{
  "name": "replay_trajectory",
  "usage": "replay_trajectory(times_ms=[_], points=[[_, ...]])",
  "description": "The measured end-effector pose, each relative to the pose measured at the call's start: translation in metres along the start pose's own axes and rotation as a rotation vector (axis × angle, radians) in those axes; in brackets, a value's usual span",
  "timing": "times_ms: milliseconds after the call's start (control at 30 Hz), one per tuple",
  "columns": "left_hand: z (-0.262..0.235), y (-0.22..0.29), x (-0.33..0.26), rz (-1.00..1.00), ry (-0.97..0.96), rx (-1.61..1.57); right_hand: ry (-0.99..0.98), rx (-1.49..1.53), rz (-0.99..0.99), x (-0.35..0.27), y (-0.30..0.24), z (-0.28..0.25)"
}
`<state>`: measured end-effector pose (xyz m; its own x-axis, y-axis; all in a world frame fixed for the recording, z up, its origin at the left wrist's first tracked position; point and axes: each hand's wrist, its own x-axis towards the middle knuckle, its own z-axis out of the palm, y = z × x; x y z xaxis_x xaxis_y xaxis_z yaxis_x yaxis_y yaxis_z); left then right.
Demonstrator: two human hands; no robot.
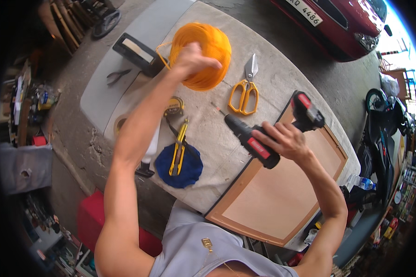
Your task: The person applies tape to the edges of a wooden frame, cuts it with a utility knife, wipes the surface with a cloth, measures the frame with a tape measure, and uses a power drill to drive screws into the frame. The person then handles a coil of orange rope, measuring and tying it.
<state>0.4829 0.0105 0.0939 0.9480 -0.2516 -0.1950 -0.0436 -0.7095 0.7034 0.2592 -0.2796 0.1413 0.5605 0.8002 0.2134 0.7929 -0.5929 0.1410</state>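
My left hand [192, 60] reaches to the far side of the table and grips the top of a big roll of orange twine [219, 44], thumb out to the right; its other fingers are partly hidden. A loose loop of twine hangs off the roll's left side. My right hand [284, 141] is closed over the body of a black and red cordless drill [256, 143], whose bit points up and left. The drill lies partly over a wooden picture frame [282, 194], back side up. Yellow-handled scissors [244, 94] lie between the roll and the drill.
On the table [208, 138] lie a yellow utility knife [178, 154] on a folded blue cloth [192, 168], a tape measure [174, 106], pliers [118, 76] and a black box-shaped tool [134, 51]. A red car [337, 27] and a motorbike [379, 138] stand beyond.
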Motion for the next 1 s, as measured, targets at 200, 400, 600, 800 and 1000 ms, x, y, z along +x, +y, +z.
replay_trajectory(times_ms=[200,400,600,800,1000], points=[[-0.078,0.024,-0.086,0.297,-0.008,-1.267,0.069,-0.109,0.282,0.066,0.025,0.063],[-0.050,0.076,-0.134,0.519,0.139,-0.968,0.171,0.292,0.501,0.124,-0.002,0.100],[0.028,0.138,-0.196,0.707,0.381,-0.604,0.814,2.119,0.792,0.055,-0.107,-0.049],[0.111,0.185,-0.265,0.666,0.080,-0.410,0.621,1.204,1.107,-0.132,-0.187,-0.115],[0.234,0.258,-0.354,0.766,-0.019,0.000,0.914,1.619,1.499,-0.253,-0.264,-0.111]])
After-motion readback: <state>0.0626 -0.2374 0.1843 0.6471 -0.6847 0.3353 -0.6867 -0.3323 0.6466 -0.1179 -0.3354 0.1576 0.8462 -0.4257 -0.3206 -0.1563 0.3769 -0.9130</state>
